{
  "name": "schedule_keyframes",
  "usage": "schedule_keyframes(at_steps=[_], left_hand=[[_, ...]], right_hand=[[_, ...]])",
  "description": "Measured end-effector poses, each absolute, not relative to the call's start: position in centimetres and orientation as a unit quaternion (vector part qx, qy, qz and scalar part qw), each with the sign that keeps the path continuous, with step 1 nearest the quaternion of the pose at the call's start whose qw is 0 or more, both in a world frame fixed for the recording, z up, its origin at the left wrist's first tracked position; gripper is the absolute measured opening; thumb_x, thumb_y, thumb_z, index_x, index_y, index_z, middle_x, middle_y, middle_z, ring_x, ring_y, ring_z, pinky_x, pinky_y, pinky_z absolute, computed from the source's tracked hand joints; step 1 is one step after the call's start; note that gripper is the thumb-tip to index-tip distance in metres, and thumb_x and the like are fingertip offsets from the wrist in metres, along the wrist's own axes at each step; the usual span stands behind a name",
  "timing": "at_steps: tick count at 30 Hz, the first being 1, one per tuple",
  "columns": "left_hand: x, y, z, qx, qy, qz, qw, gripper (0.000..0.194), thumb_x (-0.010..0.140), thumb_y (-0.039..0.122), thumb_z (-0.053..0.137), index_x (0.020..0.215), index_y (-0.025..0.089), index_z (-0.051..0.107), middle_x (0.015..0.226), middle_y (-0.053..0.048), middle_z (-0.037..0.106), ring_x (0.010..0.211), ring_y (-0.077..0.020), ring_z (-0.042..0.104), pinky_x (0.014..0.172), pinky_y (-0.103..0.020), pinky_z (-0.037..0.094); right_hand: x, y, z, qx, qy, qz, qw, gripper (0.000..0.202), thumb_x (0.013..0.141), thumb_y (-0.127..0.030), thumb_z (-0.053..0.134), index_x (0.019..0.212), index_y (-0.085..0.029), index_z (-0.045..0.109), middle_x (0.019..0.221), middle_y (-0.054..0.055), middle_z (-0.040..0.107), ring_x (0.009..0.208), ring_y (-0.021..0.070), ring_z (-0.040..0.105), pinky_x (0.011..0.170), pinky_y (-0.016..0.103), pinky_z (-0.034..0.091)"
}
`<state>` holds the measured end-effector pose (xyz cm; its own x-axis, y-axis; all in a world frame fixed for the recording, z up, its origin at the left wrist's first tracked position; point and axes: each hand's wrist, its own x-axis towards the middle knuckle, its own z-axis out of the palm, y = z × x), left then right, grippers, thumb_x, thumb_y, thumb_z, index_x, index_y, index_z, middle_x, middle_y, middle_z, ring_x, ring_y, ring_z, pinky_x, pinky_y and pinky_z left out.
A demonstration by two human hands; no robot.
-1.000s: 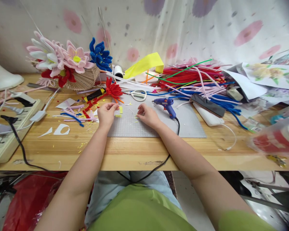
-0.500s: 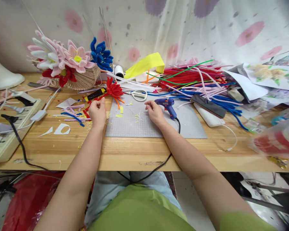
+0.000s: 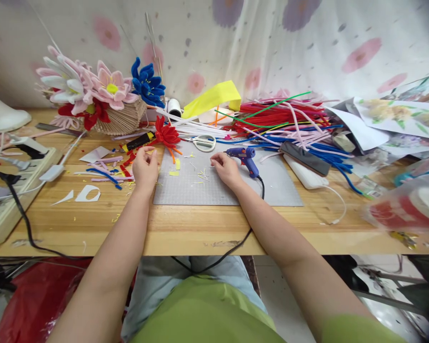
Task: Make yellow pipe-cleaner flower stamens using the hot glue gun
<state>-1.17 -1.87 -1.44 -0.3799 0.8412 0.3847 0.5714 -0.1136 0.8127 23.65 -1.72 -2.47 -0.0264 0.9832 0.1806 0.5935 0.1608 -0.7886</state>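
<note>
My left hand (image 3: 145, 167) hovers at the left edge of the grey cutting mat (image 3: 214, 193), fingers loosely curled and a little apart, with nothing visible in it. Just beyond it lies a red fuzzy flower (image 3: 166, 133) with orange stems. Over the middle of the mat, my right hand (image 3: 226, 168) has thumb and fingers drawn together; whatever is between them is too small to make out. Beside it, to the right, lies a blue glue gun (image 3: 246, 159). Between my hands are thin white-and-yellow snippets (image 3: 203, 174) and yellow scraps (image 3: 175, 169). White-handled scissors (image 3: 204, 142) rest at the mat's far edge.
Fuzzy flowers (image 3: 112, 88) stand in a woven basket (image 3: 123, 119) at back left. Several coloured pipe cleaners (image 3: 282, 116) are heaped at the back. A phone (image 3: 307, 159) leans on a white device to the right. A power strip (image 3: 21, 195) lies left. The glue gun's cord (image 3: 243, 243) hangs over the edge.
The view has shifted slightly, so everything sits a little further left. My left hand's fingers have loosened. My right hand has stayed about where it was over the mat.
</note>
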Motion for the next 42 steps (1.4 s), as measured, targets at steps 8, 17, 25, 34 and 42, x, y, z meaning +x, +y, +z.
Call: schedule_keyframes(at_steps=[8,17,25,34,42], left_hand=[[-1.4,-1.8,-1.7,0.601,0.646,0.465,0.072,0.048,0.071,0.019,0.058,0.118,0.019,0.050,0.098,-0.004,0.067,0.087,-0.0171,0.059,0.085,-0.032,0.043],[-0.9,-2.2,-1.6,0.622,0.645,0.444,0.032,0.048,0.073,0.018,0.056,0.121,0.021,0.053,0.105,-0.004,0.068,0.108,-0.0235,0.053,0.098,-0.040,0.035],[-0.6,-2.2,-1.8,0.628,0.637,0.446,0.026,0.047,0.073,0.017,0.055,0.120,0.019,0.052,0.105,-0.006,0.067,0.108,-0.0234,0.053,0.100,-0.039,0.033],[0.1,-2.5,-1.5,0.634,0.633,0.441,0.053,0.046,0.073,0.015,0.053,0.119,0.019,0.052,0.104,-0.005,0.067,0.108,-0.0232,0.052,0.098,-0.038,0.034],[1.7,-3.2,-1.6,0.735,0.545,0.385,0.122,0.054,0.073,0.019,0.060,0.126,0.020,0.047,0.107,-0.005,0.066,0.105,-0.0199,0.055,0.097,-0.036,0.038]], right_hand=[[23.5,-1.9,-2.4,-0.596,-0.673,0.245,0.364,0.003,0.080,-0.022,0.053,0.078,-0.025,0.054,0.080,0.001,0.064,0.078,0.0152,0.061,0.077,0.030,0.045],[22.5,-2.1,-2.0,-0.588,-0.690,0.235,0.351,0.013,0.078,-0.016,0.052,0.087,-0.025,0.054,0.088,0.000,0.065,0.080,0.0128,0.061,0.077,0.028,0.046],[19.3,-1.2,-0.1,-0.563,-0.775,0.203,0.205,0.028,0.074,-0.015,0.058,0.100,-0.022,0.052,0.089,0.001,0.068,0.093,0.0181,0.058,0.078,0.030,0.042],[18.5,-0.6,-0.8,-0.580,-0.758,0.222,0.198,0.028,0.076,-0.011,0.051,0.101,-0.023,0.046,0.083,0.002,0.065,0.083,0.0187,0.058,0.072,0.030,0.040],[19.1,-0.3,-0.2,-0.517,-0.754,0.309,0.262,0.024,0.075,-0.013,0.050,0.095,-0.025,0.041,0.073,-0.005,0.060,0.070,0.0118,0.057,0.067,0.023,0.041]])
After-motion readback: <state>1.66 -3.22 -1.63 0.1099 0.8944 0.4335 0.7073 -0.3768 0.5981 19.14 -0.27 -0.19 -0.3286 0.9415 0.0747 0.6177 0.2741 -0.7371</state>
